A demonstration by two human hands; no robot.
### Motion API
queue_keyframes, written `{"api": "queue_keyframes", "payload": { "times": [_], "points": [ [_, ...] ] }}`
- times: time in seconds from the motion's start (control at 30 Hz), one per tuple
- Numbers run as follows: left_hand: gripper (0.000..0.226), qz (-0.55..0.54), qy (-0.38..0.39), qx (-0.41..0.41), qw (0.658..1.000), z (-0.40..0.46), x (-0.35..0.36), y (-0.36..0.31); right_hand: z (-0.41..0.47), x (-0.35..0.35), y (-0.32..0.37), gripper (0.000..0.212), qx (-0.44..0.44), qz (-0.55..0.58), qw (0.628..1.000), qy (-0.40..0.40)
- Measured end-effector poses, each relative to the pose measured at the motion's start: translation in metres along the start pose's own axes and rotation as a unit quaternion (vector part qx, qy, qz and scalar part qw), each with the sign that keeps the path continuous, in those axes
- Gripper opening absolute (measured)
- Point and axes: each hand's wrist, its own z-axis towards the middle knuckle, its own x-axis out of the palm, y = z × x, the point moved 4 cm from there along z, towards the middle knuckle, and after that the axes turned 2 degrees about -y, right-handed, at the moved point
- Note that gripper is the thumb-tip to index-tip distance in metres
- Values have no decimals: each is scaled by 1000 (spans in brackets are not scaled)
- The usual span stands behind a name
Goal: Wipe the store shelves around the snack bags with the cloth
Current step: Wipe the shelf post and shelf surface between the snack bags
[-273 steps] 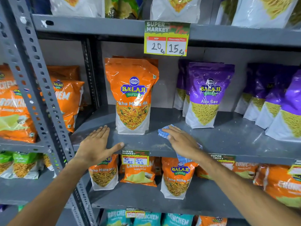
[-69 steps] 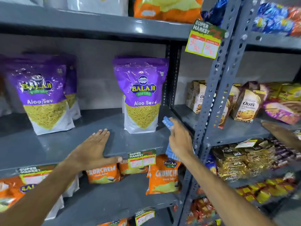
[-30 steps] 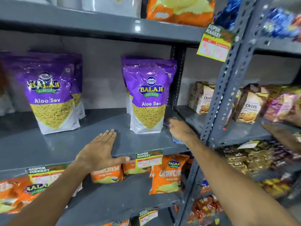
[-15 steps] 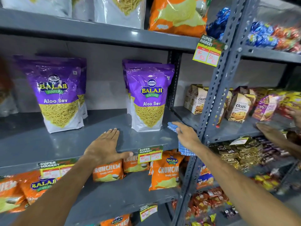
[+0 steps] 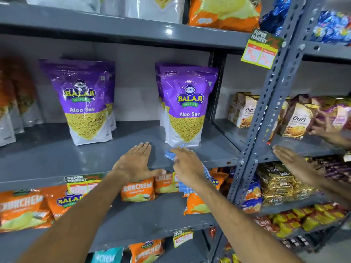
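The left hand [image 5: 135, 164] is lying flat on the grey shelf [image 5: 57, 160], fingers together and stretched out, thumb hooking over the front edge, gripping nothing. Just beside it, the right hand [image 5: 187, 164] is pressing a blue checked cloth [image 5: 169, 154] onto the same shelf, palm down with the fingers spread over it; the cloth is peeking out ahead of the fingertips and its other end is hanging down below the shelf edge under the wrist. The cloth is sitting right at the foot of a purple Aloo Sev bag [image 5: 187, 107], which is standing upright near the right end of the shelf; whether it is touching the bag I cannot tell. A second purple Aloo Sev bag [image 5: 85, 103] is standing well to the left, with bare shelf between the two. Orange Crunchem packets [image 5: 138, 189] are lying on the shelf below. On the right, beyond the perforated upright [image 5: 266, 118], another person's hands [image 5: 292, 164] are reaching toward biscuit packs [image 5: 297, 120]
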Motion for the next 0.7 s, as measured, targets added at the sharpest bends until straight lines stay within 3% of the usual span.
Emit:
{"api": "queue_keyframes", "payload": {
  "times": [0.13, 0.33, 0.57, 0.7],
  "points": [
    [163, 18, 11, -4, 1000, -12, -6, 13, 4, 3, 8, 49, 5, 43, 999, -3],
    [146, 21, -9, -65, 998, -60, -7, 69, 17, 28, 47, 47, -11, -24, 999, -36],
    [150, 41, -27, -99, 994, -102, -13, 79, 23, 62, 107, 50, -132, 18, 991, 14],
    [132, 92, -97, -90, 987, -133, -2, 79, -6, 77, 120, 47, -243, 37, 969, -20]
  ]
}}
